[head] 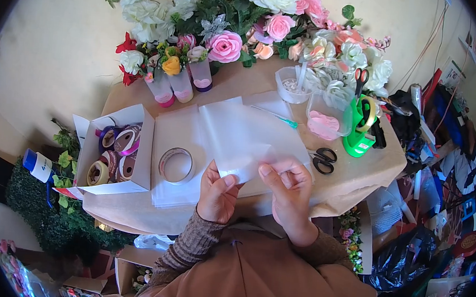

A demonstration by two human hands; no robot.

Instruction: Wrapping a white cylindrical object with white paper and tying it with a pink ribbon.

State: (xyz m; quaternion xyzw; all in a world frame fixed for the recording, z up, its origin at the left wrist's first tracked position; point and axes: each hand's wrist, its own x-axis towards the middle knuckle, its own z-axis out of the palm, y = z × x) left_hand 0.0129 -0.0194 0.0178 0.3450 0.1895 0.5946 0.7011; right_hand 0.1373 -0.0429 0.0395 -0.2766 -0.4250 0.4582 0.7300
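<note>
A translucent plastic sheet [231, 133] is raised at the front of the table. My left hand [219, 191] pinches its lower edge between thumb and fingers. At the sheet's right side, my right hand [291, 193] has thumb and fingertips closed on a blurred part of the film. Beneath lie more translucent sheets [176, 130], with a roll of clear tape [176, 166] flat on them left of my hands. A teal-handled craft knife [285, 121] rests on the sheets further back. Black-handled scissors [324, 160] lie just right of my right hand.
A white box [140, 174] of ribbon rolls stands left. Flower-filled tubes [180, 84] and artificial flowers [269, 28] line the back. At right are a tub of white pieces [293, 95], a tub of pink labels [325, 124] and a green tape dispenser [358, 137]. Another person [470, 160] is far right.
</note>
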